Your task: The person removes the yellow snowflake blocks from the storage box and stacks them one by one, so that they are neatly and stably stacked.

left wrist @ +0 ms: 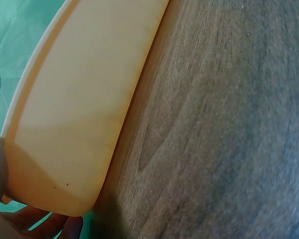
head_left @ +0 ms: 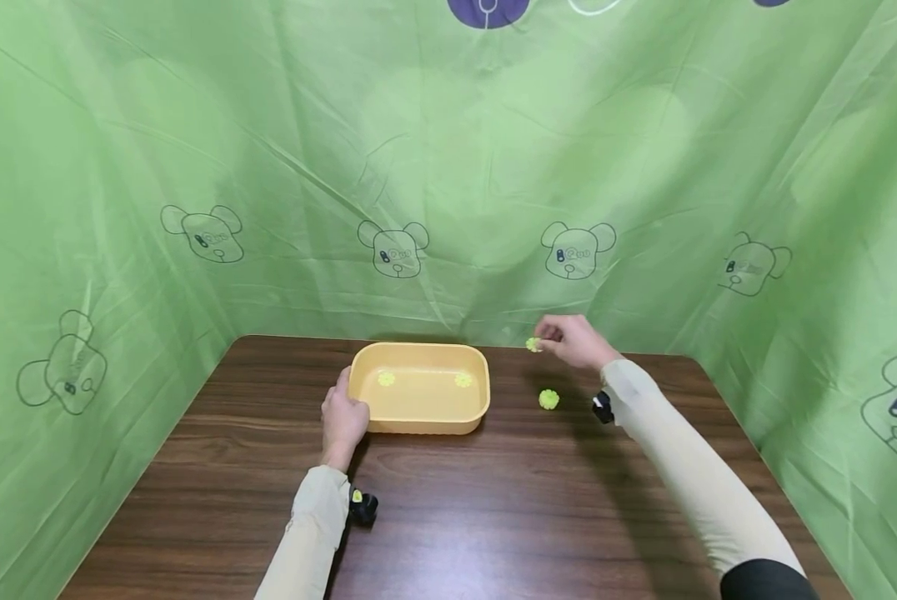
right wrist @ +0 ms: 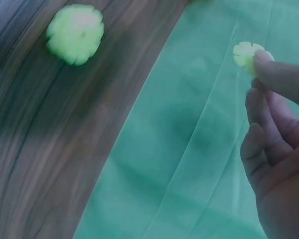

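Note:
A yellow rectangular plastic basin (head_left: 428, 427) stands at the back middle of the table, with two yellow-green flower-shaped pieces, a left one (head_left: 386, 378) and a right one (head_left: 463, 380), lying in it. My left hand (head_left: 344, 421) grips its left end; in the left wrist view the fingers (left wrist: 49, 225) curl round the basin's outer corner. Above the back edge of the table, my right hand (head_left: 574, 340) pinches another flower-shaped piece (right wrist: 245, 56) between thumb and fingertips. Below that hand, one more flower-shaped piece (head_left: 549, 399) lies on the wood, right of the basin.
The dark wood-grain table (head_left: 456, 517) is walled at the back and both sides by a green curtain (head_left: 478, 167) printed with bear heads. Small black devices sit on the left wrist (head_left: 363, 508) and right wrist (head_left: 603, 407).

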Available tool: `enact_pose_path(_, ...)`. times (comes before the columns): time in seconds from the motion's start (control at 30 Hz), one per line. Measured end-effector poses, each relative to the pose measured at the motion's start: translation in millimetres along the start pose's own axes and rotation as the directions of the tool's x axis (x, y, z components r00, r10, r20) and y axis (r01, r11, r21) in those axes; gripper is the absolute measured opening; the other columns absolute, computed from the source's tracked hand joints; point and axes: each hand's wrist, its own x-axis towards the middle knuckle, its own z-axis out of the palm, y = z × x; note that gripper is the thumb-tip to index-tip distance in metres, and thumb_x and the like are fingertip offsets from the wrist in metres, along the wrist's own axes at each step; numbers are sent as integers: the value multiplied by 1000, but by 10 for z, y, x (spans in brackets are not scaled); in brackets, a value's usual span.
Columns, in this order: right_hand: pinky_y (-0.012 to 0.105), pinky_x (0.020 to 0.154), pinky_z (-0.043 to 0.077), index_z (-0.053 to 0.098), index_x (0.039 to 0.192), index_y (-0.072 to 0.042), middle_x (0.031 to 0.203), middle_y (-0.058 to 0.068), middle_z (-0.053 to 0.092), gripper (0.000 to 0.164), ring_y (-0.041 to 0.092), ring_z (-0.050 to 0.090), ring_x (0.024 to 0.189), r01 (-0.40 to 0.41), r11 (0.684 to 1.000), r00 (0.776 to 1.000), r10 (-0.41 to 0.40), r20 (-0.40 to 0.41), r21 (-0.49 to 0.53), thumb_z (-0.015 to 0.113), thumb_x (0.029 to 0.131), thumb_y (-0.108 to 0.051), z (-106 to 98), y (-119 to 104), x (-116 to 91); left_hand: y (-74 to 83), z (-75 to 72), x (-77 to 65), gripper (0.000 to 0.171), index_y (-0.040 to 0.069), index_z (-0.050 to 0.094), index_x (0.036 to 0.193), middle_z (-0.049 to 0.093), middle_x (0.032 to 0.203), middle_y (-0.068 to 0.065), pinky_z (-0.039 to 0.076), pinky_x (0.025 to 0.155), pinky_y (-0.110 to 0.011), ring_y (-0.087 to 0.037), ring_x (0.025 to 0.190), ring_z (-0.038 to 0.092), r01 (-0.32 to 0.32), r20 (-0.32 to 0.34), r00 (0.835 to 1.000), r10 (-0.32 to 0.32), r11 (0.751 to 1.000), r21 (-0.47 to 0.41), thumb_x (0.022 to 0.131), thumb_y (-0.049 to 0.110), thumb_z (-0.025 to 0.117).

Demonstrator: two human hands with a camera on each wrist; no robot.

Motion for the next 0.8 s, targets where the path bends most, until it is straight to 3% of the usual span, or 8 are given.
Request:
enact_pose_path(0.13, 37, 75, 53, 73, 99, -11, 85, 3, 72, 8, 15, 65, 77, -62, 998, 997, 62, 36, -18, 75, 91, -14, -86, 152, -117, 7, -6, -2, 72, 8, 40, 154, 56, 128, -33, 43, 100, -61, -50, 115, 55, 2, 1, 1000, -2, 1000, 0, 83, -2, 45)
enact_pose_path(0.23, 37, 74, 51, 74, 98, -12, 85, 4, 73, 6, 15, 65, 76, -94, 995, 990, 95, 108, -16, 73, 92, -13, -82, 240, -191, 10, -7, 0, 71, 7, 40, 154, 55, 128, -33, 43, 100, -61, -50, 115, 55, 3, 4, 1000, -3, 1000, -2, 84, -3, 45)
enact_pose_path(0.5, 33, 73, 49, 74, 94, -11, 85, -2, 74, 5, 14, 64, 78, -123, 991, 956, 104, 273, 51, 76, 89, -14, 113, 407, -317, 23, 1, -1, 72, 8, 40, 154, 55, 129, -32, 42, 100, -61, -49, 115, 54, 10, 14, 1000, -10, 1000, -6, 84, -2, 44)
enact_pose_path(0.7, 32, 68, 50, 74, 94, -6, 86, 4, 74, 6, 17, 63, 75, -180, 975, 927, 124, 354, 130, 73, 92, -11, 229, 458, -336, 15, 1, 15, 71, 8, 41, 154, 55, 128, -33, 43, 99, -61, -50, 115, 55, -1, 6, 1000, 1, 1000, -5, 83, -3, 45)
enact_pose_path(0.8, 32, 67, 50, 73, 95, -6, 85, 7, 73, 5, 16, 62, 72, -181, 972, 925, 116, 361, 151, 71, 93, -10, 265, 471, -337, 7, 6, 28, 72, 8, 42, 153, 57, 127, -33, 43, 98, -62, -50, 114, 56, -1, -5, 1000, 1, 1000, -2, 82, -2, 45)
